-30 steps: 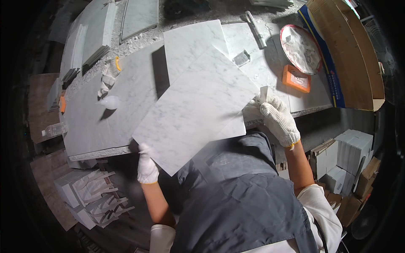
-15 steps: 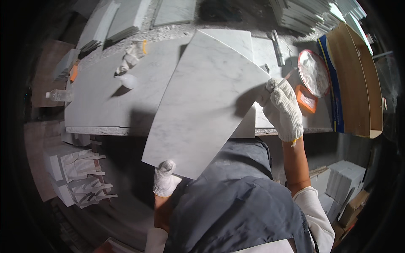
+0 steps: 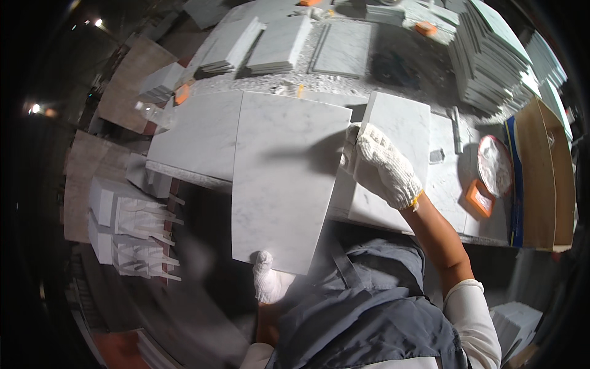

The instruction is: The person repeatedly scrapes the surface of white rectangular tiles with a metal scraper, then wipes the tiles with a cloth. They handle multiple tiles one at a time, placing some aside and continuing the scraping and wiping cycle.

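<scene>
A large white marble tile (image 3: 283,166) with faint grey veins is held up over the front edge of the bench. My left hand (image 3: 268,278), in a white knit glove, pinches its near edge, thumb on top and fingers hidden underneath. At the tile's far right side my right hand (image 3: 382,163), in a matching glove, is closed around the edge. Whether those fingers also hold a thin tool cannot be made out. A second marble tile (image 3: 402,114) lies on the bench just beyond my right hand.
Right of the tiles are a white-filled bowl (image 3: 493,165), an orange box (image 3: 480,198) and a long cardboard box (image 3: 541,178). Tile stacks (image 3: 488,58) rise at the back right, with more tiles (image 3: 279,46) at the back left. White blocks (image 3: 132,212) stand below left.
The held tile has turned counterclockwise, its long sides now nearly straight away from me. My view has swung left, so the bench appears farther right and lower. Both hands keep hold.
</scene>
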`<state>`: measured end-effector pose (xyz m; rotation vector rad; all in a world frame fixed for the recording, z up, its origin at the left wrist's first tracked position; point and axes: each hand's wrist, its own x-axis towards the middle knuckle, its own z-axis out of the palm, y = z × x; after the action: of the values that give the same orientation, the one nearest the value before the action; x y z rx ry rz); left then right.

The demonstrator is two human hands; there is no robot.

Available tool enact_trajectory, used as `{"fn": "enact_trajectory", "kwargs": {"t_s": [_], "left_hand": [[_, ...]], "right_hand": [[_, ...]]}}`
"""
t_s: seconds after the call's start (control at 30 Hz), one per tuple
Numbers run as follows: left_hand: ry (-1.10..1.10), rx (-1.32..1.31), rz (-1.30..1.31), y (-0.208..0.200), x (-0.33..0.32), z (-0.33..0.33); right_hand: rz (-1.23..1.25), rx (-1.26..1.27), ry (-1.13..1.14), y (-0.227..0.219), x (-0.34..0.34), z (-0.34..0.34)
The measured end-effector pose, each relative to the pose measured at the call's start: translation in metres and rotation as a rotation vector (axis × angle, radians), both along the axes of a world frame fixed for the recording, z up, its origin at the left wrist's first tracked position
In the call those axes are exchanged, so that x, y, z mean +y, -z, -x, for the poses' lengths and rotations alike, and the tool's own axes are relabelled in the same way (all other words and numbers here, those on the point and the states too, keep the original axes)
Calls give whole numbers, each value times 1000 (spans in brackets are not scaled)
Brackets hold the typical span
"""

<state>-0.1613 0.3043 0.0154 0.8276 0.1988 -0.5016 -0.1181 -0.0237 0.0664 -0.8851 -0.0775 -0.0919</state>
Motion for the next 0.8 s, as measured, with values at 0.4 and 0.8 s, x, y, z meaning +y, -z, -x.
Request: {"fn": "enact_trajectory", "kwargs": {"t_s": [0.4, 0.8], "left_hand": [[-250, -220, 174, 13, 44, -25], [-578, -22, 313, 64, 92, -116]], "right_hand": [[81, -142, -352, -3, 85, -3], [173, 305, 90, 42, -4, 124]]}}
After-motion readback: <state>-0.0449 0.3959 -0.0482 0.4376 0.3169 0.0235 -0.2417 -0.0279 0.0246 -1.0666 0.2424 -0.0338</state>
